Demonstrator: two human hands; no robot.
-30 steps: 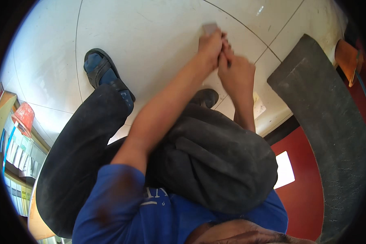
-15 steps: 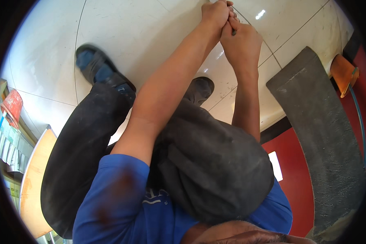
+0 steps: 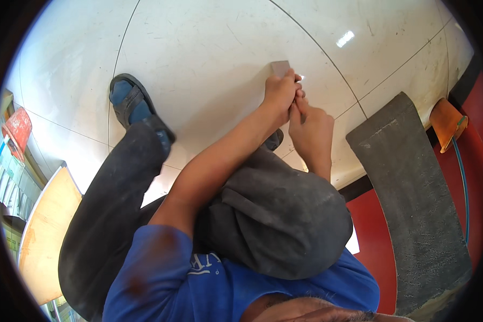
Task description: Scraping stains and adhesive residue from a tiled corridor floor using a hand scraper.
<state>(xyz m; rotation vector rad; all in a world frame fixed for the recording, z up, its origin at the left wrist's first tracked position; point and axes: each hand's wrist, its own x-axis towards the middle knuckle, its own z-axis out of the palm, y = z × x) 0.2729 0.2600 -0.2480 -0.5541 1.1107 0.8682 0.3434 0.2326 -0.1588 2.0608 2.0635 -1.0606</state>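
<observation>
My left hand (image 3: 280, 92) is wrapped round a scraper, close behind its flat grey blade (image 3: 280, 68). The blade reaches out past my fingers, low over the pale tiled floor (image 3: 209, 43); whether its edge touches the tiles I cannot tell. Just behind and to the right, my right hand (image 3: 313, 131) is closed at the rear of the same tool, against the left hand's fingers. The handle is mostly hidden inside both hands. My right forearm comes round the outer side of my bent right knee (image 3: 284, 214).
My left foot (image 3: 134, 104), in a dark sandal and blue sock, rests on the tiles. A long dark grey strip (image 3: 413, 204) lies at the right, near an orange container (image 3: 446, 124) and a blue cord (image 3: 461, 188). A red container (image 3: 17, 131) and a wooden board (image 3: 48, 241) stand left.
Both hands have come back toward my body with the scraper, and its blade now shows fully. The whole view has shifted a little, with the floor and surroundings lower in it.
</observation>
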